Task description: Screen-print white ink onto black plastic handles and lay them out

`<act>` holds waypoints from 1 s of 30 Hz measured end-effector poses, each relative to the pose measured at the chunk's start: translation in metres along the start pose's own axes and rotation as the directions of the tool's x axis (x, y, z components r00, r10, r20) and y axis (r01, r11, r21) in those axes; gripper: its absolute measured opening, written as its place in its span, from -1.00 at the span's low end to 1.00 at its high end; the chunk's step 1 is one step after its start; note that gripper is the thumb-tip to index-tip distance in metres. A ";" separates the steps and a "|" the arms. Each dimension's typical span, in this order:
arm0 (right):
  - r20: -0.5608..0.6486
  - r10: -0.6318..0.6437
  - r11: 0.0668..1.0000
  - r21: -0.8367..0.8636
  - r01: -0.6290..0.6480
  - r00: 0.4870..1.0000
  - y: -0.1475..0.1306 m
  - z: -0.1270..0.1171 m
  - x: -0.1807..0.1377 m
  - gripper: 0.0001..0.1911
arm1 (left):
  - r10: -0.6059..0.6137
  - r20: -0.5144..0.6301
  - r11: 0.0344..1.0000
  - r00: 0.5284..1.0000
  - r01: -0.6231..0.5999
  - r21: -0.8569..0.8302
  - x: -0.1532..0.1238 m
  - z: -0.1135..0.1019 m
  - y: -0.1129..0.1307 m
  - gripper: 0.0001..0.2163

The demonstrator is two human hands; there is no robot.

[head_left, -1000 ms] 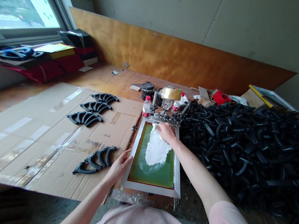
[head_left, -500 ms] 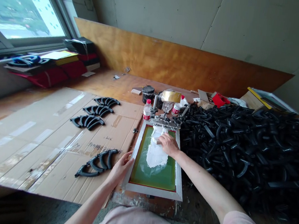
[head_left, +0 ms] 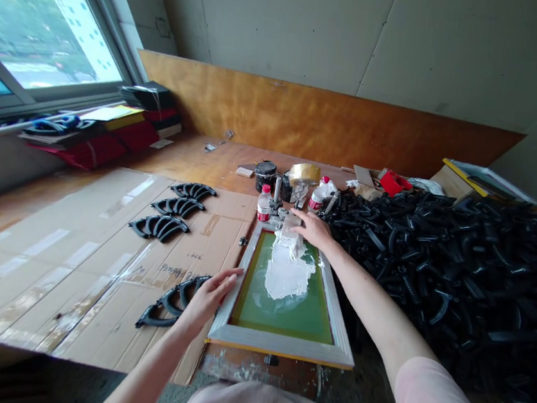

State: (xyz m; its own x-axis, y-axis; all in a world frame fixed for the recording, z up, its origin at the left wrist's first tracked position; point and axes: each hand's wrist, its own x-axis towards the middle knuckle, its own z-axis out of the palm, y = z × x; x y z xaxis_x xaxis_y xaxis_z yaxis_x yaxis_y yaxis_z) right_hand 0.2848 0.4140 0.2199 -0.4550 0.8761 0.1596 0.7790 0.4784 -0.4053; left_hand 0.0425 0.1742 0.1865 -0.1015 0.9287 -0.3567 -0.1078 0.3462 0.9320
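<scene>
A silk-screen frame [head_left: 281, 344] with green mesh lies in front of me, its near edge raised off the board below. White paste [head_left: 289, 272] spreads down the middle of the mesh. At the far end my right hand [head_left: 314, 227] grips a pale, paste-smeared squeegee [head_left: 291, 225]. My left hand [head_left: 212, 293] rests against the frame's left rail, fingers stretched out and nothing held in them. Just left of that hand, partly covered by it, a row of curved black plastic handles [head_left: 166, 306] lies on the cardboard [head_left: 97, 259].
More rows of black handles [head_left: 159, 228] lie farther up the cardboard. A large heap of black handles [head_left: 426, 265] fills the right side. Behind the frame stand a red-capped bottle [head_left: 264, 204], a black tub [head_left: 265, 174] and a roll of tape [head_left: 304, 173].
My right hand and the squeegee have moved away from me to the far end of the mesh. The frame's near edge has risen, while my left hand stays by the left rail.
</scene>
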 end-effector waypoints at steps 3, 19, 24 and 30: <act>-0.189 0.162 0.986 0.057 -0.154 0.969 0.042 -0.017 -0.007 -0.69 | 0.142 -0.067 0.986 0.988 -0.148 -0.082 0.003 0.006 0.039 -0.49; 0.150 -0.015 0.999 -0.031 0.020 0.989 0.009 0.068 -0.103 -0.86 | 0.112 0.010 0.985 0.994 -0.110 -0.131 0.030 0.043 0.046 -0.47; 0.016 -0.309 0.950 -0.046 0.309 0.951 -0.082 0.081 -0.130 -0.82 | -0.160 0.036 0.956 0.986 0.164 -0.244 -0.008 0.055 -0.033 -0.41; 0.153 -0.549 0.836 0.113 0.538 0.822 -0.181 0.150 -0.148 -0.74 | -0.207 -0.463 0.939 0.862 0.041 -0.342 -0.041 -0.017 -0.090 -0.48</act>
State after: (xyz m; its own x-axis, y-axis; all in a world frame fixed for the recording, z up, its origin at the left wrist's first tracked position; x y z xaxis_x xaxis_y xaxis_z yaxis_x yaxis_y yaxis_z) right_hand 0.1462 0.1889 0.1342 -0.8676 0.4478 0.2162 0.3574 0.8639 -0.3549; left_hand 0.0398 0.1024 0.1160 -0.5230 0.6674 -0.5302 -0.4437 0.3179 0.8379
